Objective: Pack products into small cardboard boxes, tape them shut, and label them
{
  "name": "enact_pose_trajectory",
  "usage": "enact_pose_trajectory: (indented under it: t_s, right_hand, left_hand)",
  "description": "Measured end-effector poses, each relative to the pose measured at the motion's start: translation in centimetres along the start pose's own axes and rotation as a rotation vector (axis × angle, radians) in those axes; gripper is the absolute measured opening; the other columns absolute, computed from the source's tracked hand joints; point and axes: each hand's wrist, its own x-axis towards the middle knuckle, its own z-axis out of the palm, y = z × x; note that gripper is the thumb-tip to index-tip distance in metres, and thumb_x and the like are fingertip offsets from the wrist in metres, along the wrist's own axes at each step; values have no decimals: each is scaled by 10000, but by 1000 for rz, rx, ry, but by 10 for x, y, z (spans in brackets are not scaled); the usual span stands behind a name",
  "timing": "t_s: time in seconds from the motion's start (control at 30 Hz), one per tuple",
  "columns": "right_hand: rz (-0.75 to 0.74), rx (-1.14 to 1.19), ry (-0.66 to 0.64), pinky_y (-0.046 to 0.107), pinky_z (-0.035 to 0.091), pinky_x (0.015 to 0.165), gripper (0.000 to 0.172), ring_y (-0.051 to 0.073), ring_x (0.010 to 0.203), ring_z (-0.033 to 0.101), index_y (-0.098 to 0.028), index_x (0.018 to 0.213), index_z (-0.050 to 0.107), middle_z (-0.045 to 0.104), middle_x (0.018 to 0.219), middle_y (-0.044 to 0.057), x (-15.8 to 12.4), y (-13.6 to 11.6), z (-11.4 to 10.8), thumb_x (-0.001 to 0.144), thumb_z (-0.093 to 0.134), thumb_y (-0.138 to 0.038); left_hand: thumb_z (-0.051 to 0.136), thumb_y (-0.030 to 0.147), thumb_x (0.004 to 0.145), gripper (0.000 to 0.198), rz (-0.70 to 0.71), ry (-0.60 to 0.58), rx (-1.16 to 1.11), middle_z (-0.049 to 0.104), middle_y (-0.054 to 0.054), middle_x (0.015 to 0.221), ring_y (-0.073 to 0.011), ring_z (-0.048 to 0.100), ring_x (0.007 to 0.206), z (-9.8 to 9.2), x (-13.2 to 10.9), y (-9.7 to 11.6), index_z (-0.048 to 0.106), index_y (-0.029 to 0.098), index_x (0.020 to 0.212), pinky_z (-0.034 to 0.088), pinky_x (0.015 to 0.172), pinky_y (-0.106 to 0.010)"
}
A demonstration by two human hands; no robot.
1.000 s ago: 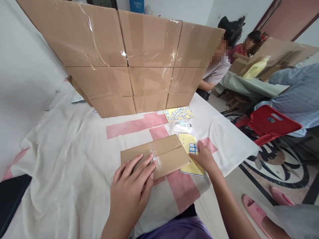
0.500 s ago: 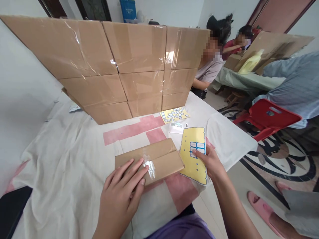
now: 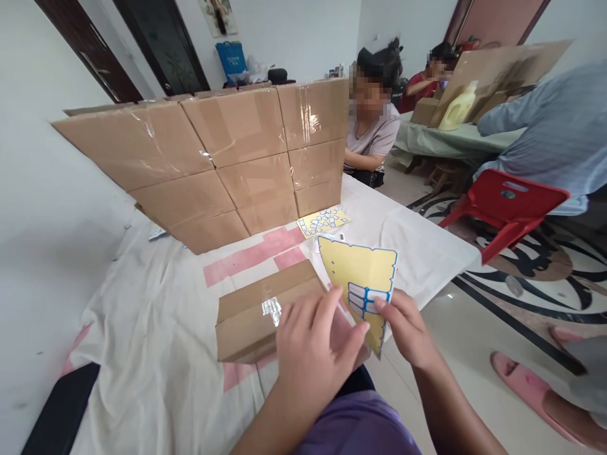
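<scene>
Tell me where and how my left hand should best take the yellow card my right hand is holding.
Probably pinch the yellow card near its upper left corner, coming from the left with the left hand. The card is thin and tilted up, so a pinch should suit it, and that corner is free: the right hand grips the right edge, over the blue window.

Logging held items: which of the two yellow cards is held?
The yellow card with the blue-outlined grid, held in the right hand. The other yellow card, patterned with small shapes, lies on the cloth beside the stacked boxes.
</scene>
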Motion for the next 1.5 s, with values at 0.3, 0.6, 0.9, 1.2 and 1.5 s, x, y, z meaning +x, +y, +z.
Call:
enact_pose_trajectory:
  t_s: [0.3, 0.6, 0.9, 1.2, 1.5]
  right_hand:
    - [-199, 62, -216, 258, 457, 692, 345, 156, 668, 547, -216, 740, 605, 581, 709, -8, -3, -1, 8, 1010, 495, -399]
    - [-203, -17, -234, 267, 461, 694, 383, 159, 660, 581, -204, 725, 626, 633, 705, -4, -1, -1, 13, 1030, 449, -353]
    - [-268, -153, -89, 262, 464, 664, 226, 158, 672, 598, -212, 841, 680, 664, 731, -5, -4, 0, 14, 993, 525, -271]
    - [-300, -156, -126, 286, 473, 691, 209, 184, 724, 619, -243, 952, 733, 696, 811, 14, -4, 2, 19, 996, 529, -259]
    - [-205, -90, -150, 287, 477, 778, 199, 194, 852, 612, -232, 934, 713, 683, 956, 37, -2, 6, 9, 989, 527, -276]
  left_hand:
    - [576, 293, 917, 368, -56, -59, -200, 665, -92, 1202, -242, 617, 1072, 19, -7, 12, 598, 206, 1274, 478, 906, -393]
    - [509, 185, 944, 377, -28, -34, -114, 698, -71, 1176, -217, 622, 1028, 27, -15, 13, 602, 196, 1309, 443, 856, -377]
    - [507, 148, 953, 292, -96, 2, -313, 719, -40, 1062, -183, 635, 969, 24, -15, 11, 654, 229, 1192, 453, 837, -349]
    - [509, 236, 966, 132, -312, -59, -522, 698, -29, 922, -170, 645, 888, 15, -10, 3, 633, 221, 922, 487, 823, -319]
    - [439, 313, 1007, 204, -443, -43, -575, 628, -23, 859, -151, 596, 823, 23, -17, -4, 561, 213, 878, 463, 718, -266]
